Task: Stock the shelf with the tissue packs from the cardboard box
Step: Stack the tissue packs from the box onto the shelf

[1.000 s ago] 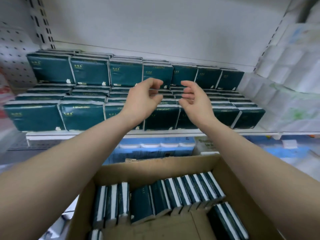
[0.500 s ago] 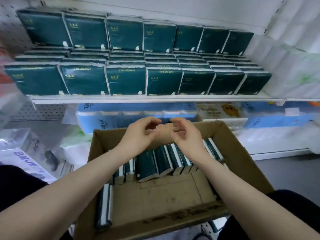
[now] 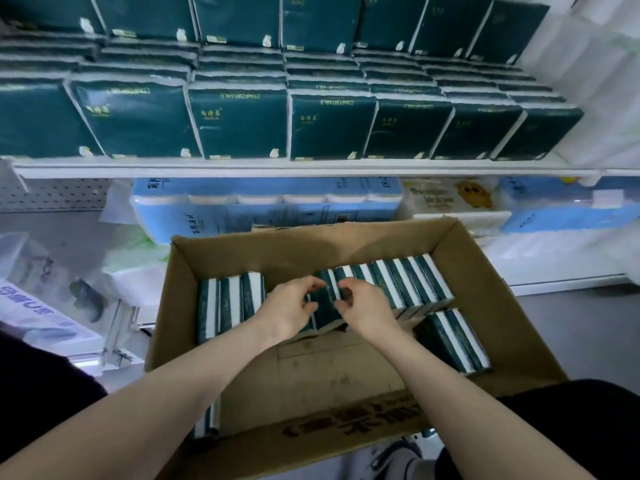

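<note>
Store shelving is rising beyond both hands, its shelf (image 3: 311, 167) already carrying dark green tissue packs (image 3: 239, 126) set face out. Beneath the hands a cardboard box (image 3: 346, 244) is sitting open, with more packs standing on edge inside so each top can be pinched. The left hand (image 3: 287, 311) and right hand (image 3: 363, 308) are meeting over the middle of that line, fingers curling round one pack (image 3: 327, 299) from either side, seemingly to lift it. Left of the left hand three packs (image 3: 228, 303) are standing; right of the right hand a longer row (image 3: 408, 282) is leaning.
</note>
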Action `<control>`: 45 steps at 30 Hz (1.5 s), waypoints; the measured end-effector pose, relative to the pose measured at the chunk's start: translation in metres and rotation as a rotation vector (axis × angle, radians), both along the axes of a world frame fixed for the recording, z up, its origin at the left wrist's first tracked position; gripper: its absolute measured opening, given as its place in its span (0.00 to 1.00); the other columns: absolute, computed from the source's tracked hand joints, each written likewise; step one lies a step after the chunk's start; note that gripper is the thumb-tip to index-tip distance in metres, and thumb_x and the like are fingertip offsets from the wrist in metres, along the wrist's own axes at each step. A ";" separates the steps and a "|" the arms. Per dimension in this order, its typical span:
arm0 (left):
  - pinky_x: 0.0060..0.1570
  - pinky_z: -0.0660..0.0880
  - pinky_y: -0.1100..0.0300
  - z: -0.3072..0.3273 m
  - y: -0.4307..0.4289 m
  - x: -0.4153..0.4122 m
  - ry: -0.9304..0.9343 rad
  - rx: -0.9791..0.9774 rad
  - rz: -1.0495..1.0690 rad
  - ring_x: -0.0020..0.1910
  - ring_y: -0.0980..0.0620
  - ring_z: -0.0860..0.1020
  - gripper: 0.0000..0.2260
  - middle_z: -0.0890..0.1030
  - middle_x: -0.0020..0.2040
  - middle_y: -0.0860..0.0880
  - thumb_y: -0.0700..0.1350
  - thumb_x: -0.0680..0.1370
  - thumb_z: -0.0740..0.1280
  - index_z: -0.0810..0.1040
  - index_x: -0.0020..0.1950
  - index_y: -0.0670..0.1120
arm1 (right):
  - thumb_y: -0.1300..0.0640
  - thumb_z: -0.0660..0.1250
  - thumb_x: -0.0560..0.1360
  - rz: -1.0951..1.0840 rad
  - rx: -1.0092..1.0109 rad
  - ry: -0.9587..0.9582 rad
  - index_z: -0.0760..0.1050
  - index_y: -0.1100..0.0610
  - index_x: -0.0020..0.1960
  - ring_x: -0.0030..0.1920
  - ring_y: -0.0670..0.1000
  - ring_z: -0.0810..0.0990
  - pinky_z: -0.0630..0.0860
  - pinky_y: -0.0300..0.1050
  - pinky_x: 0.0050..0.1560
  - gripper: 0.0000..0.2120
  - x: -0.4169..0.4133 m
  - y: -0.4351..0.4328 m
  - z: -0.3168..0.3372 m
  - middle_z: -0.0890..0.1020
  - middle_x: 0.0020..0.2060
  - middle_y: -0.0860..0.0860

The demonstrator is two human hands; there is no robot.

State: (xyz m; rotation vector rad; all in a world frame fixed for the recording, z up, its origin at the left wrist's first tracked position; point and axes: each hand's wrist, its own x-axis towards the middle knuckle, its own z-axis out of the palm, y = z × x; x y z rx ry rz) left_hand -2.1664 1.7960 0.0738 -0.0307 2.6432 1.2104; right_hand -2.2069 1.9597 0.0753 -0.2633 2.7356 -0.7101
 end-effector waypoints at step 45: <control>0.68 0.66 0.57 0.023 -0.020 -0.003 0.011 0.072 0.148 0.69 0.48 0.70 0.28 0.68 0.74 0.48 0.39 0.80 0.64 0.59 0.77 0.51 | 0.63 0.63 0.78 0.030 -0.351 -0.073 0.72 0.39 0.51 0.46 0.49 0.77 0.74 0.40 0.41 0.17 -0.004 0.010 0.030 0.76 0.46 0.43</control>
